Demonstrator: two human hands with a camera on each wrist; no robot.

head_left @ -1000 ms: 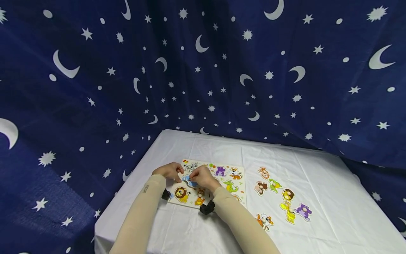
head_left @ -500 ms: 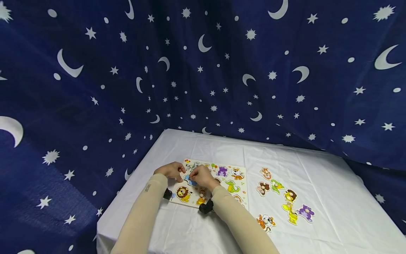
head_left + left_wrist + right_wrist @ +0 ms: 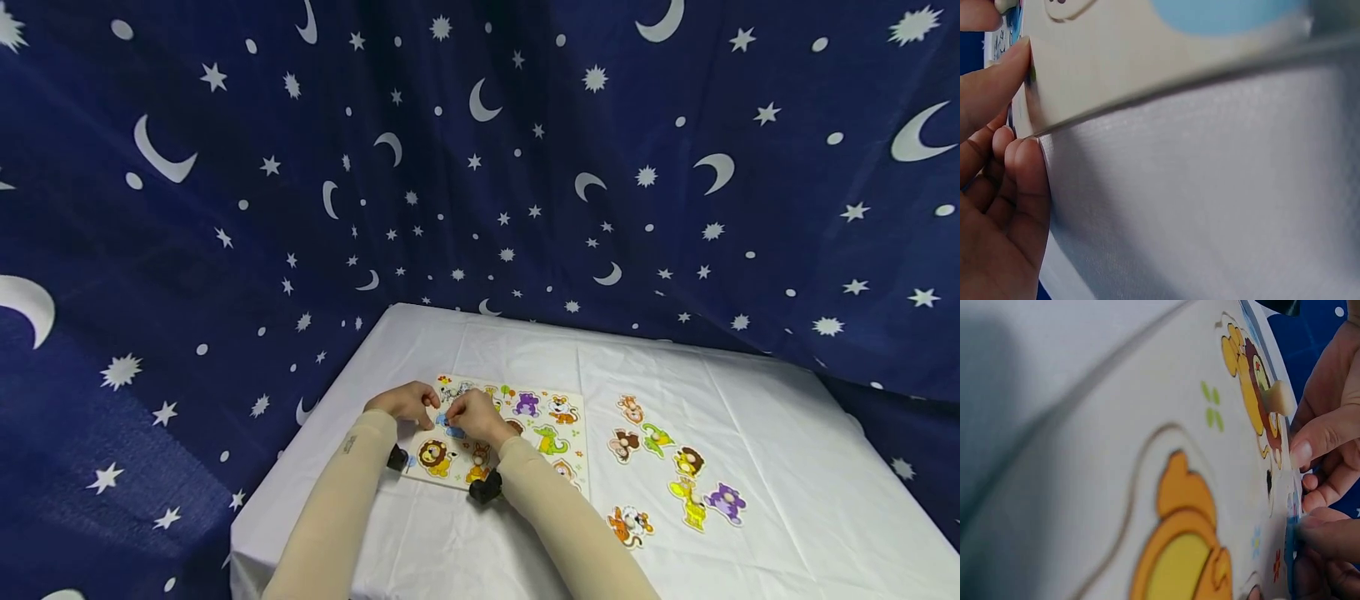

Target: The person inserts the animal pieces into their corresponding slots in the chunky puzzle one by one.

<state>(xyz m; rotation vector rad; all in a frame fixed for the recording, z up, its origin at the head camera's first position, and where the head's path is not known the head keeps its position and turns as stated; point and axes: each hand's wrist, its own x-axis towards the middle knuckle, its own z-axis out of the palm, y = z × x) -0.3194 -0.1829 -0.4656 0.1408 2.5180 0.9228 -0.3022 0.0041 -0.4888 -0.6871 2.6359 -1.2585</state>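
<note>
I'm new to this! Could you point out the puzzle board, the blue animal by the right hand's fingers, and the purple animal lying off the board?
Puzzle board [image 3: 1097, 69]: left wrist view, bare pale surface.
Blue animal [image 3: 454, 432]: head view, uncovered lower part.
Loose purple animal [image 3: 725, 506]: head view, mid-body.

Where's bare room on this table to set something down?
Bare cloth spreads beyond the puzzle board and right of the loose purple piece. It's crowded around the blue piece, between the left hand and right hand, and around the loose giraffe piece.

The right hand [image 3: 480, 415] hides part of the blue piece [image 3: 454, 432] — the right-wrist view's bottom edge crops an orange animal [image 3: 1177, 559]
</note>
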